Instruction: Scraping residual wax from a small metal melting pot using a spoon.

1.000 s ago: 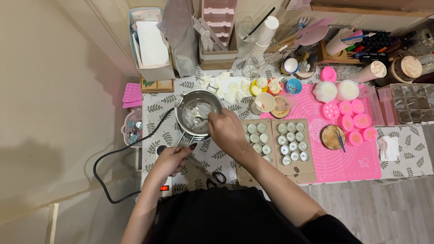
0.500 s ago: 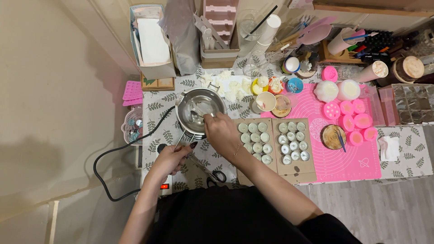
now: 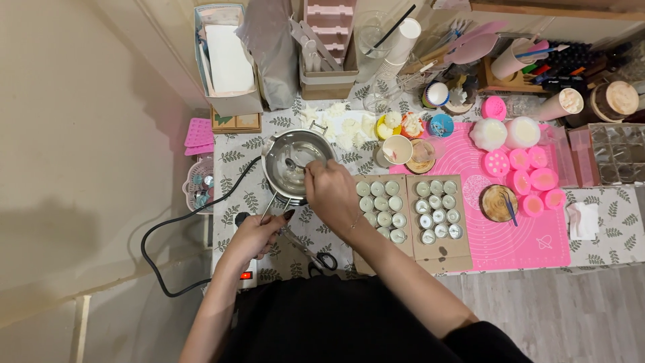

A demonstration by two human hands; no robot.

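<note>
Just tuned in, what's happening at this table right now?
A person is working over a small metal pot on a leaf-patterned table. Their left hand grips the pot's handle, while the right hand holds a spoon dipped into it. Beside them sit two cardboard trays of small round tins, a pink silicone mat with pink moulds, and scissors.

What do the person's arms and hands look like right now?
Both forearms are bare, with black sleeves pushed up near the elbows. The left hand has dark-painted nails. The right hand has a thin bracelet at the wrist. No gloves.
</note>
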